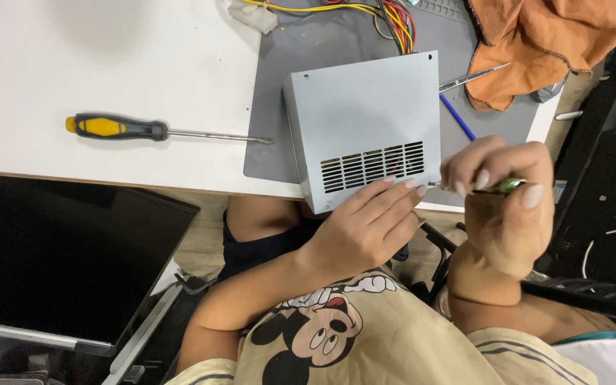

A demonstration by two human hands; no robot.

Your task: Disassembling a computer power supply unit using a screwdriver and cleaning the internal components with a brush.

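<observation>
At the desk edge, left hand (365, 228) flat against grey metal case (365, 128) — right hand (500, 207) gripping green-handled screwdriver (509, 187).

L hand (365, 228) steadies grey metal box (365, 128); R hand (504, 207) grips green-handled tool (509, 187), prob. screwdriver.

An electronics repair workbench: grey work mat (272, 85), screwdriver (158, 130), loose wiring (386, 14).
</observation>
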